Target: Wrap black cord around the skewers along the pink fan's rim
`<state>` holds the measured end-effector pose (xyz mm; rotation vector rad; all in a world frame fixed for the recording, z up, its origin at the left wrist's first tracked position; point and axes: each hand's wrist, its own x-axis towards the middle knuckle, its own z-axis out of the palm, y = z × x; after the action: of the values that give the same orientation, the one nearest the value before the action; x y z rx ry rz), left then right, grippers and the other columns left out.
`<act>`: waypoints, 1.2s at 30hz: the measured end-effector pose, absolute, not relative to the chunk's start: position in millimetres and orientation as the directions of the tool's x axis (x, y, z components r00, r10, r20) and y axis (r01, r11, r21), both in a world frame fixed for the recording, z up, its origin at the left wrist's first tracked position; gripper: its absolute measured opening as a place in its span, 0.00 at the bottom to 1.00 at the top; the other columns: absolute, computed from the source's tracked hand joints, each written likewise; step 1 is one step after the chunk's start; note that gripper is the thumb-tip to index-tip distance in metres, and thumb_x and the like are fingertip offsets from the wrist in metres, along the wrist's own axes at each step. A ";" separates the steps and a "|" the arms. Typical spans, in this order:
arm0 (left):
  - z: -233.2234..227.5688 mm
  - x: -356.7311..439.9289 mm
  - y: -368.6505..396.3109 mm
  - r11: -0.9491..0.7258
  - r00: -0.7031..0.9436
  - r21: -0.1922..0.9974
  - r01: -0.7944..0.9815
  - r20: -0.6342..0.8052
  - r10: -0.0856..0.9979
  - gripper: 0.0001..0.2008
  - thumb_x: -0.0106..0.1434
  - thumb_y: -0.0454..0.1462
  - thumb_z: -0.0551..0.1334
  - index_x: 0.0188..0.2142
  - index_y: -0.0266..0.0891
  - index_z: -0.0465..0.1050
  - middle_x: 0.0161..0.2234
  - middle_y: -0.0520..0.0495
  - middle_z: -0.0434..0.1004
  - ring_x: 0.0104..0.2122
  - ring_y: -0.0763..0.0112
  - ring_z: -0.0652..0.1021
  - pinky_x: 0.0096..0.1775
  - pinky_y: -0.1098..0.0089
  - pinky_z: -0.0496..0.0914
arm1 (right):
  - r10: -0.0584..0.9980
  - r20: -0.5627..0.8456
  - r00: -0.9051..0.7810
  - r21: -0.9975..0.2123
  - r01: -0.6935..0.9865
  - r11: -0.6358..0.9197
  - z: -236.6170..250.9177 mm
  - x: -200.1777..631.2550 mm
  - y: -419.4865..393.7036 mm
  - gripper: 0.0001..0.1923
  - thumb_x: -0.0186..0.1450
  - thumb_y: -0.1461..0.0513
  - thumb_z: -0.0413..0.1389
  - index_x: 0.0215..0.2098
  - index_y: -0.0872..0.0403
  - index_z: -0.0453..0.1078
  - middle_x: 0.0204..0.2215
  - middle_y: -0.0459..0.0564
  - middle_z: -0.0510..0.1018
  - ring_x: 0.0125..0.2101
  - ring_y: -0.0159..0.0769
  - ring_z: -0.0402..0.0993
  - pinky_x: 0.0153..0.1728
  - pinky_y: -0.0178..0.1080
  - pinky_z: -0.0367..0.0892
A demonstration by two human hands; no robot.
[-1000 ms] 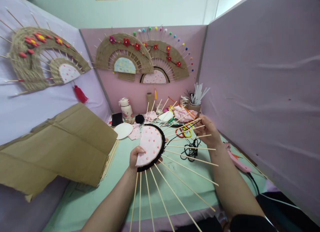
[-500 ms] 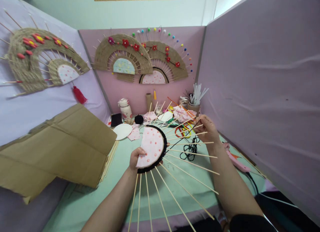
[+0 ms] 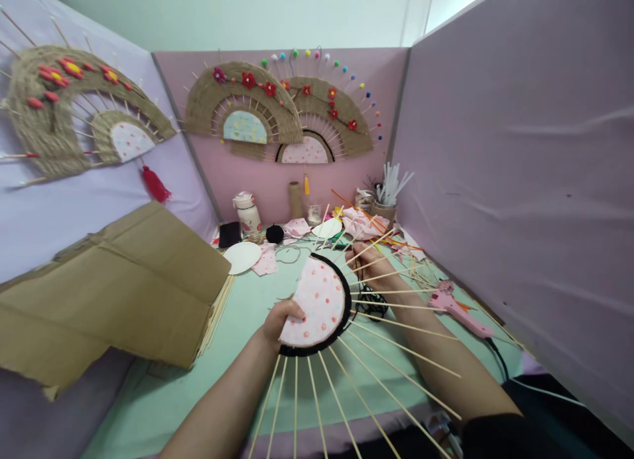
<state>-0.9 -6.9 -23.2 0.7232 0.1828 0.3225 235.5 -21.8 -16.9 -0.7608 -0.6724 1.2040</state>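
My left hand grips the straight edge of a half-round fan piece, thumb on top and the other fingers hidden beneath. Pink-dotted white cloth covers the piece, and a black cord border runs along its curve. Thin wooden sticks fan out from that border to the right and downward. Behind the upper sticks, my right hand is closed on black cord, partly covered by the sticks. A loose tangle of the same cord lies below it on the table.
Flat cardboard leans at the left over a bundle of sticks. A pink glue gun lies by the right wall. Scraps, a white oval, a bottle and a pot of white strips line the back. Finished fans hang behind.
My right hand has come left and slightly down, in behind the sticks, and the cord is no longer stretched taut. The fan piece has shifted right and a little down with my left hand.
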 end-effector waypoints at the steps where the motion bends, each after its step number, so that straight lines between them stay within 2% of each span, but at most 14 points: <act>1: -24.6 -0.2 -6.8 0.704 0.937 0.678 -0.212 -0.064 0.344 0.38 0.42 0.27 0.55 0.57 0.27 0.58 0.43 0.34 0.75 0.44 0.49 0.75 0.44 0.57 0.68 | 0.972 0.046 0.232 -0.805 -0.567 0.174 -18.5 235.0 -21.3 0.15 0.49 0.59 0.64 0.27 0.55 0.63 0.20 0.46 0.74 0.20 0.27 0.70 0.20 0.28 0.66; 6: -30.2 0.0 -5.1 0.718 0.950 0.677 -0.165 -0.087 0.300 0.38 0.43 0.27 0.55 0.57 0.27 0.58 0.43 0.34 0.75 0.43 0.50 0.75 0.43 0.58 0.69 | 0.960 0.049 0.274 -0.801 -0.564 0.202 -22.0 230.8 -17.6 0.16 0.49 0.58 0.64 0.28 0.54 0.61 0.25 0.47 0.75 0.27 0.28 0.72 0.31 0.29 0.68; 10: -31.0 -1.4 -4.9 0.723 0.957 0.676 -0.142 -0.094 0.276 0.38 0.42 0.29 0.56 0.57 0.28 0.57 0.45 0.33 0.74 0.44 0.49 0.74 0.43 0.56 0.68 | 0.947 0.058 0.316 -0.854 -0.475 0.211 -27.0 219.5 -13.9 0.15 0.52 0.56 0.60 0.29 0.53 0.60 0.24 0.44 0.73 0.23 0.26 0.69 0.25 0.30 0.65; 14: -28.8 -2.4 -5.7 0.727 0.967 0.674 -0.132 -0.072 0.243 0.38 0.42 0.30 0.56 0.57 0.28 0.57 0.46 0.33 0.73 0.46 0.47 0.73 0.44 0.54 0.67 | 0.938 0.068 0.339 -0.933 -0.311 0.180 -36.2 208.2 -11.5 0.13 0.55 0.54 0.57 0.28 0.54 0.59 0.21 0.43 0.71 0.18 0.26 0.64 0.20 0.31 0.59; 19: -25.0 -2.2 -6.2 0.710 0.948 0.675 -0.198 -0.053 0.315 0.39 0.41 0.31 0.56 0.57 0.28 0.57 0.47 0.33 0.72 0.47 0.46 0.72 0.46 0.52 0.66 | 0.943 0.098 0.317 -0.993 -0.036 0.115 -46.6 203.2 -12.6 0.08 0.51 0.62 0.58 0.23 0.56 0.63 0.17 0.42 0.68 0.18 0.27 0.62 0.20 0.31 0.54; 25: -18.3 0.9 -5.0 0.712 0.915 0.648 -0.270 -0.058 0.400 0.38 0.42 0.32 0.55 0.57 0.28 0.58 0.46 0.33 0.73 0.46 0.46 0.72 0.45 0.51 0.66 | 0.920 0.181 0.348 -0.977 0.172 0.127 -44.7 215.5 -12.9 0.06 0.52 0.59 0.56 0.25 0.54 0.67 0.23 0.44 0.70 0.28 0.33 0.64 0.29 0.34 0.58; 29: -12.5 2.6 -6.5 0.725 0.908 0.621 -0.298 -0.049 0.416 0.37 0.44 0.33 0.54 0.57 0.26 0.57 0.47 0.32 0.72 0.46 0.46 0.72 0.44 0.50 0.66 | 0.873 0.204 0.442 -0.973 0.188 0.133 -38.8 227.8 -11.7 0.06 0.53 0.61 0.53 0.29 0.53 0.65 0.28 0.44 0.69 0.33 0.34 0.63 0.36 0.37 0.58; 31: -12.1 3.2 -6.9 0.738 0.912 0.604 -0.300 -0.044 0.407 0.36 0.45 0.33 0.53 0.57 0.26 0.56 0.47 0.32 0.72 0.46 0.46 0.72 0.44 0.51 0.66 | 0.885 0.201 0.420 -0.977 0.157 0.147 -33.9 227.8 -14.8 0.08 0.51 0.63 0.53 0.31 0.53 0.65 0.31 0.45 0.69 0.35 0.34 0.64 0.38 0.37 0.59; 36: -17.7 3.9 -4.8 0.725 0.892 0.613 -0.314 -0.071 0.447 0.35 0.46 0.32 0.54 0.57 0.27 0.56 0.46 0.33 0.73 0.46 0.48 0.73 0.46 0.52 0.66 | 0.980 0.167 0.110 -0.986 0.009 0.167 -18.1 209.0 -30.9 0.15 0.49 0.65 0.55 0.37 0.53 0.69 0.32 0.46 0.74 0.34 0.34 0.70 0.37 0.36 0.64</act>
<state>3.9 -4.8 -17.7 0.6325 0.2205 0.4235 209.0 -30.9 -18.1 -1.1352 -1.2021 1.0058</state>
